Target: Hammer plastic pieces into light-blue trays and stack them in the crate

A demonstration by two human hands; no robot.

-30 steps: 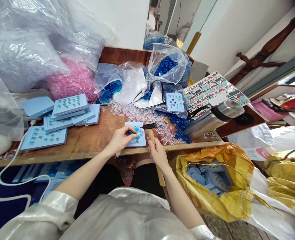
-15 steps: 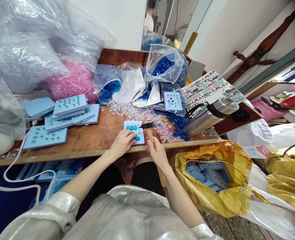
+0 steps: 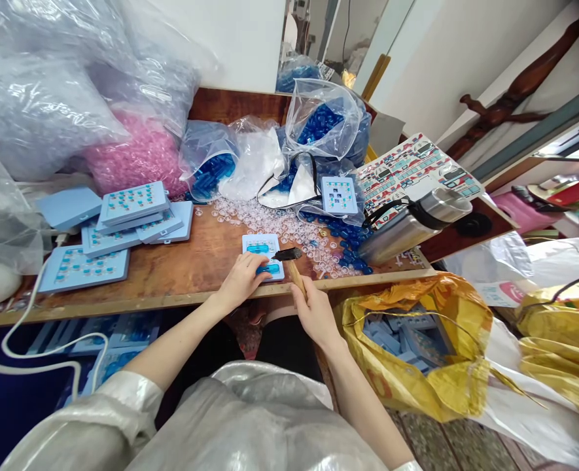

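panel: lay face up on the table (image 3: 201, 260), close to its front edge, ahead of and between the left hand (image 3: 240, 281) and the right hand (image 3: 317, 313). The panel (image 3: 272, 249) was nearer the left one.
upper tube (image 3: 258, 248): blue, set across the far half of the panel, long axis running left to right.
lower tube (image 3: 271, 269): same blue, same direction, across the near half; its right end faced the hammer (image 3: 298, 277).
left grip: the left hand came over the panel from the near left, thumb and index finger closed on the left end of the lower tube.
hammer line: dark head just right of the panel, lying crosswise with its tip aimed left at the tubes; handle sloped back to the near right. Whether the tip touched the panel or hung over it could not be told.
right grip: the right hand was wrapped around the handle near the table's front edge, well apart from the other.
clear beads (image 3: 289, 230): scattered behind the panel and to its right.
blue beads (image 3: 352, 247): farther right, beside the flask (image 3: 392, 234).
cases (image 3: 135, 201): piled on the left of the table.
sack (image 3: 468, 383): stood open on the right, below table height.
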